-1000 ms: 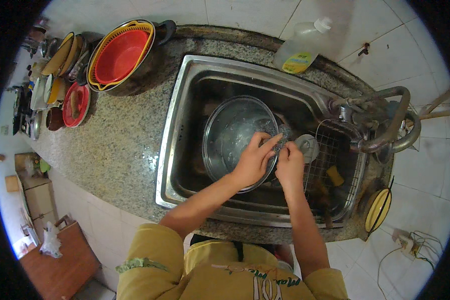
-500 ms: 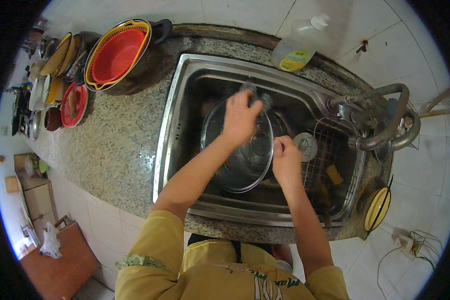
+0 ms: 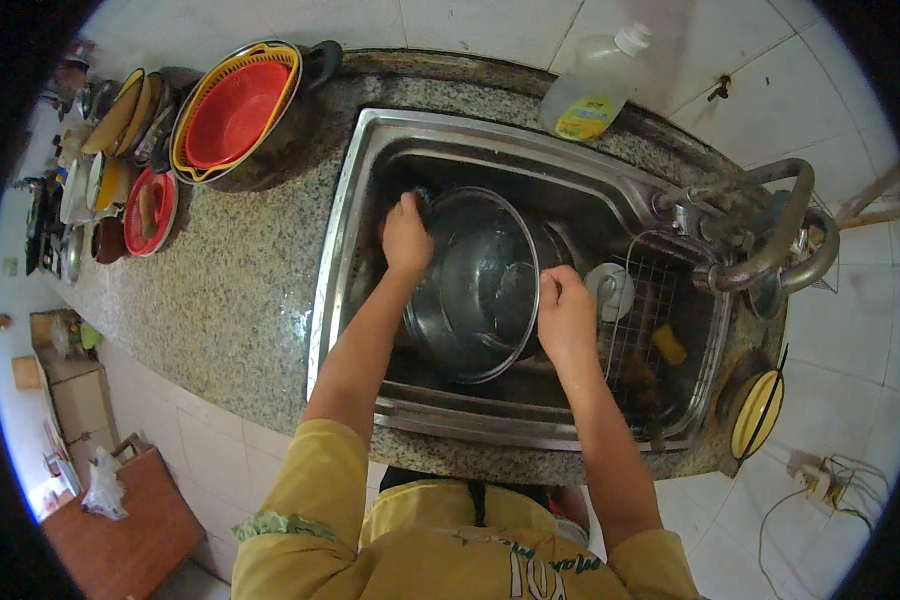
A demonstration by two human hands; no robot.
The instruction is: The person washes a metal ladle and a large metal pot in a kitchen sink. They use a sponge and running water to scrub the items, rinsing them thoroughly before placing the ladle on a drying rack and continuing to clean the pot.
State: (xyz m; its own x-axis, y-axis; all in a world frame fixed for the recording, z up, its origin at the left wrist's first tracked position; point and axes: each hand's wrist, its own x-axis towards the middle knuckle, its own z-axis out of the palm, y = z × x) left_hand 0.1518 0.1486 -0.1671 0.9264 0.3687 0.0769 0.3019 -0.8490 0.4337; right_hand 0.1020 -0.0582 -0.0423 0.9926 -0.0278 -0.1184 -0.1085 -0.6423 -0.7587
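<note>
A large, shiny round bowl (image 3: 475,290) is tilted in the steel sink (image 3: 440,425); whether it is glass or metal I cannot tell. At the right side of its rim, my right hand (image 3: 568,312) is closed, fingers curled over the edge. My left hand (image 3: 406,238) is by the bowl's far left side, closed round a dark mesh scrubber (image 3: 424,197), of which only a small part shows. Behind the bowl's right side lies another dark round piece (image 3: 562,243), mostly covered.
A wire rack (image 3: 650,290) in the sink's right part bears a white round dish (image 3: 610,292) and a yellow sponge (image 3: 669,345). A curved faucet (image 3: 770,270) overhangs the right end. Behind stands a detergent bottle (image 3: 595,90); a pot with red and yellow baskets (image 3: 235,112) sits left.
My left hand has moved left with the scrubber, from across the bowl's middle to its far left side. The right hand keeps its grip on the rim.
</note>
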